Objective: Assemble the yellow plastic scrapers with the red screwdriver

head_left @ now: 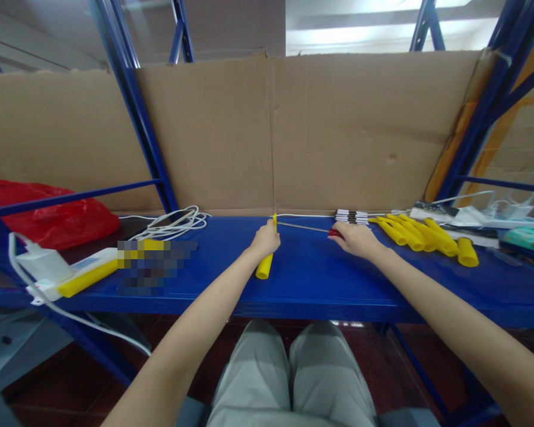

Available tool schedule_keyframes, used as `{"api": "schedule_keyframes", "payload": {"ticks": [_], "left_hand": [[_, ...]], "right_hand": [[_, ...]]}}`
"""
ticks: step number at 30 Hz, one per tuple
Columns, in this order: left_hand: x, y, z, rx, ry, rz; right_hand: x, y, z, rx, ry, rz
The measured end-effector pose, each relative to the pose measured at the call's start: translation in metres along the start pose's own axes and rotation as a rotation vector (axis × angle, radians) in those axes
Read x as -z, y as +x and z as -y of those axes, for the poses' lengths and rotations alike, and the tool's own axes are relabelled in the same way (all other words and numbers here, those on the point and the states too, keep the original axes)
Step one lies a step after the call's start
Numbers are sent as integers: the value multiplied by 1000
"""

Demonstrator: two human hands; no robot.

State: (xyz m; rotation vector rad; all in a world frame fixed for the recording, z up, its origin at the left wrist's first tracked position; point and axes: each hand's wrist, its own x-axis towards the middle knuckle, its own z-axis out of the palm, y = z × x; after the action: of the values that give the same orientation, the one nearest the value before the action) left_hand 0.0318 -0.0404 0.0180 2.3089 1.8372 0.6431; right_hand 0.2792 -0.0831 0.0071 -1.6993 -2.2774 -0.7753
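- Yellow tapered plastic-looking tube (263, 268) clenched in left hand (266, 238); narrow end pokes above the fingers, wide end below, over blue metal shelf (311, 273);
- red-handled tool (334, 233) with thin straight shaft, handle gripped in right hand (355, 239); shaft runs left toward tube's narrow end; contact unclear.

glaring almost white now at the bright strip (351, 37) above the right half of the cardboard panel (365, 130), fading to grey above its left half! spreading soft and even across the panel itself. sinking into gloom on the floor (382, 367) below it, with one small glint. leaning outward at the blue posts (145, 130) flanking it, wide-lens style. smearing slightly in the clutter (471, 218) right of it. breaking into coarse blocks at the pixelated patch (153, 270) below-left.
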Motion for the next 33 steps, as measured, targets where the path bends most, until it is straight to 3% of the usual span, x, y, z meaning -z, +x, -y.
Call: {"api": "schedule_keyframes", "payload": {"ticks": [11,20,27,33], "left_hand": [[1,0,-1,6,29,8],[1,0,-1,3,28,8],[1,0,-2,-11,40,14],[0,1,-1,8,30,14]], "right_hand": [[9,2,6,-27,67,94],[-2,2,1,-22,55,25],[-1,0,1,-50,90,44],[4,2,8,-29,120,147]]}}
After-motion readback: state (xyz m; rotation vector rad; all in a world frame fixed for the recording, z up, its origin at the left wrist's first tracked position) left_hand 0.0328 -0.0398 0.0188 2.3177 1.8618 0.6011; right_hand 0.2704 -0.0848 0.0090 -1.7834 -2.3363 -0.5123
